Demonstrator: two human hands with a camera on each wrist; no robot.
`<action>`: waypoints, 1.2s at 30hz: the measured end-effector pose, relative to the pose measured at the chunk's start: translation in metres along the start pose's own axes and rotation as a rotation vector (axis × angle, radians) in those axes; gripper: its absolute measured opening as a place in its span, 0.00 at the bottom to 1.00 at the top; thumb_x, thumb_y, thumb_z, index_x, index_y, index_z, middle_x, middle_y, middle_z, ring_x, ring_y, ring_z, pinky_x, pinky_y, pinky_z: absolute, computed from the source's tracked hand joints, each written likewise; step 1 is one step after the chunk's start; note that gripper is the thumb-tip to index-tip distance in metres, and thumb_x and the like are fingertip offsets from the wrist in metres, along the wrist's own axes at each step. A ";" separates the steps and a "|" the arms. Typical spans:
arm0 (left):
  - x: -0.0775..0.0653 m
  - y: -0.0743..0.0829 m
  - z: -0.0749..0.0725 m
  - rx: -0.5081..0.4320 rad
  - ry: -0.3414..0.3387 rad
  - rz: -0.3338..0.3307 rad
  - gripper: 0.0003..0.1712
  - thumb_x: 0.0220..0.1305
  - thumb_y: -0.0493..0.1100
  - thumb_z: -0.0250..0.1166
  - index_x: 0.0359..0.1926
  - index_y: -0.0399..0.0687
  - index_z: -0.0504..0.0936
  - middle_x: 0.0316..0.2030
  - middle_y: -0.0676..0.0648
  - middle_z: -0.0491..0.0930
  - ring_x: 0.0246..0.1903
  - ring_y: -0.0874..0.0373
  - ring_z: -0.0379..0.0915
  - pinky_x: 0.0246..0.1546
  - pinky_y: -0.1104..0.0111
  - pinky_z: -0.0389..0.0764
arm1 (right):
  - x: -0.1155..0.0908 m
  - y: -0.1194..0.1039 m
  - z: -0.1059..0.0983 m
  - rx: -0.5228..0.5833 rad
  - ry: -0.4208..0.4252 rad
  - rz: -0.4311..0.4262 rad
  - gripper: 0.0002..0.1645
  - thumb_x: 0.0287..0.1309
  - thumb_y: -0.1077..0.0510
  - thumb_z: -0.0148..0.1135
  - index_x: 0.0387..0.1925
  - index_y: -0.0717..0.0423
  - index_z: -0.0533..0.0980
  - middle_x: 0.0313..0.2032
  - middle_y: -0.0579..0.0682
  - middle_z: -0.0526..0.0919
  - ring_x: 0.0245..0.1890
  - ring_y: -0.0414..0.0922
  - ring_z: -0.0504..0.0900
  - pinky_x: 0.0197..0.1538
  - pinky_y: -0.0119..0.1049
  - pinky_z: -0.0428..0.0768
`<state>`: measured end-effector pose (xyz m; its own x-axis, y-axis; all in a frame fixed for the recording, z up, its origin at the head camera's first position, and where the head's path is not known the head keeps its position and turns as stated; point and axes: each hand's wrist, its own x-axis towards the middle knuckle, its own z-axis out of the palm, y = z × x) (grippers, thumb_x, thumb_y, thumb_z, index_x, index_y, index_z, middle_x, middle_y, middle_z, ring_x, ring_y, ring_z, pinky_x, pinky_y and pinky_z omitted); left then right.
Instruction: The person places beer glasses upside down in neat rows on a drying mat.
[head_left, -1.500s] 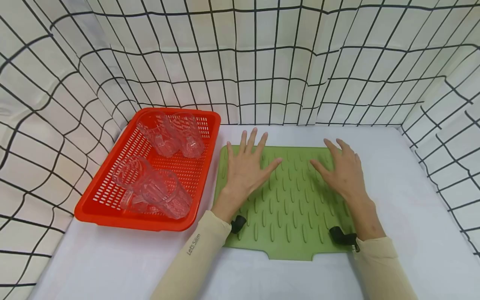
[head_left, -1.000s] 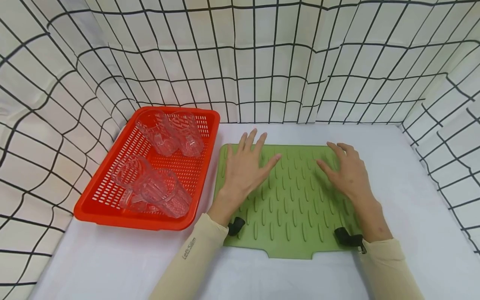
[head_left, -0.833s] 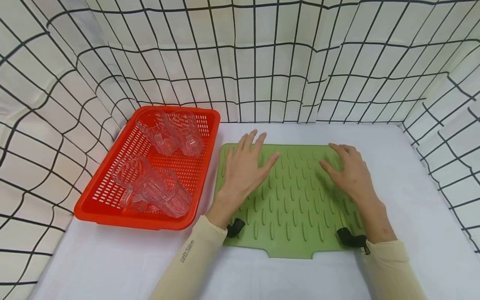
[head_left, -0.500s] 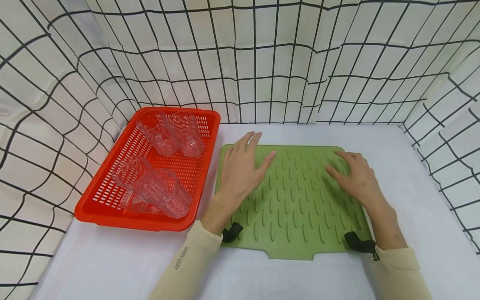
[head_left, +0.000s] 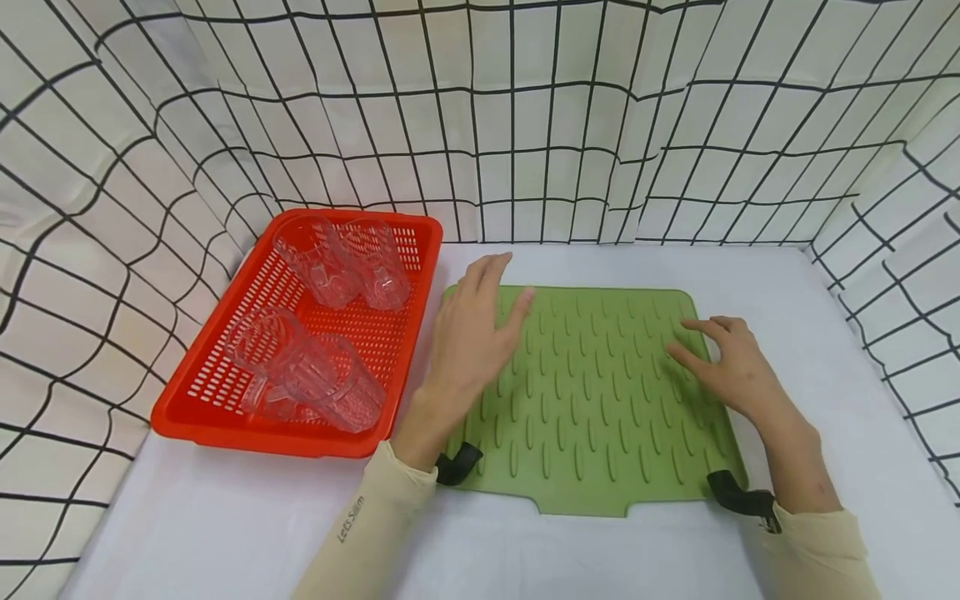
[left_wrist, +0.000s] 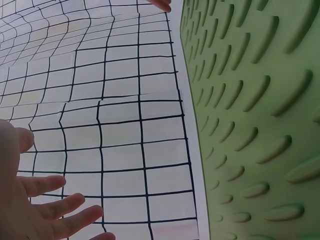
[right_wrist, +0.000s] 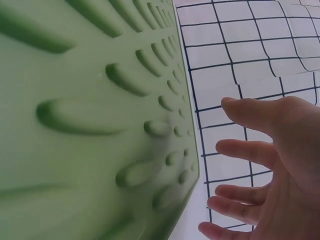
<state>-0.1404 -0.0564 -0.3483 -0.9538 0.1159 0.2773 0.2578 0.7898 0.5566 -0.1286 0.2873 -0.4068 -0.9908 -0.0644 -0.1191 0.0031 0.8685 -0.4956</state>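
On a white-covered bench [head_left: 217,517], before a white cloth wall [head_left: 555,158] ruled with black grid lines, you hold both bare hands over a flat green mat [head_left: 577,392] with rows of raised oval ridges. Your left hand [head_left: 468,342] is by the mat's left edge, its fingers spread apart and its thumb standing away from them, grasping nothing. Your right hand [head_left: 735,367] is by the mat's right edge, fingers apart and slightly bent, thumb pointing inward, likewise holding nothing. Both wrist views show the fingertips against the gridded cloth, with the mat off to one side. The mat lies flat, centred before you, its short tab facing your body.

To your left, just beside the mat, sits a red perforated basket [head_left: 210,430]. Four clear vessels lie inside it: two at the back, tipped side by side, a third [head_left: 262,337] at the front left and a fourth [head_left: 337,392] leaning next to it. Your cream sleeves [head_left: 375,508] reach to the wrists, the left one bearing dark lettering, and a black fitting [head_left: 460,463] shows at the inner side of each wrist.
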 end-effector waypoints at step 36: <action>-0.008 -0.003 -0.040 -0.166 0.055 -0.083 0.33 0.80 0.63 0.49 0.77 0.57 0.66 0.74 0.48 0.69 0.67 0.48 0.74 0.64 0.42 0.78 | -0.011 0.028 0.009 0.002 -0.027 -0.085 0.35 0.67 0.44 0.69 0.67 0.60 0.75 0.65 0.75 0.64 0.53 0.68 0.74 0.49 0.65 0.79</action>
<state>-0.1276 -0.0835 -0.3205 -0.9640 0.0180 0.2652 0.2052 0.6844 0.6996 -0.1161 0.3079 -0.4274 -0.9835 -0.1509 -0.1000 -0.0801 0.8583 -0.5068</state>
